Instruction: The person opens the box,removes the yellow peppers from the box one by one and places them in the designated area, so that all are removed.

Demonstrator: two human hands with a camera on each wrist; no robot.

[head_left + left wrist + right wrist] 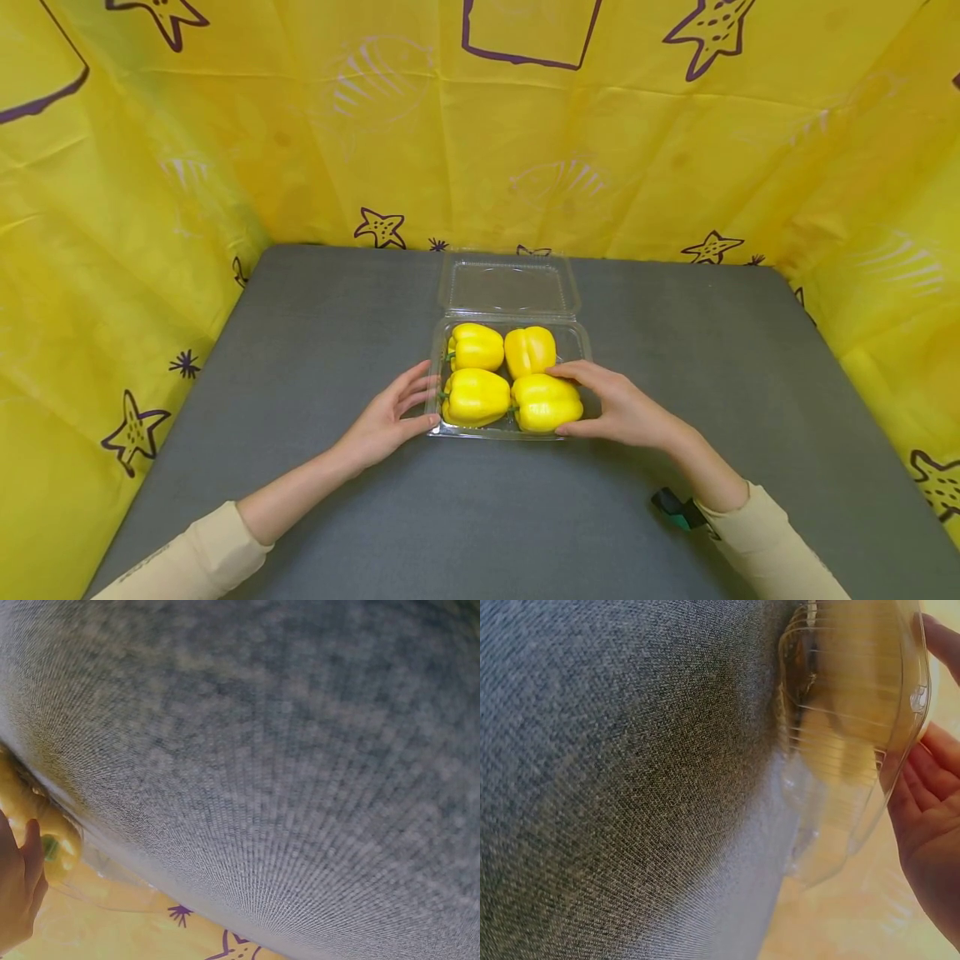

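Note:
Several yellow bell peppers fill a clear plastic clamshell box (pixel 587 337), whose lid (pixel 510 283) is folded back behind it. My left hand (pixel 381 425) rests against the box's left side, its fingers fairly straight and its thumb by the front left corner. At the front right, a yellow bell pepper (pixel 547 404) lies between the thumb and fingers of my right hand (pixel 622 408), which holds it inside the box. The right wrist view shows the right hand (pixel 934 802) at the clear wall. Only part of the left hand (pixel 16 881) enters the left wrist view.
The box stands on a grey table (pixel 337 308), toward its back middle. Yellow patterned cloth (pixel 480 158) hangs behind and along both sides. A small dark strap-like object (pixel 677 508) shows beside the right sleeve.

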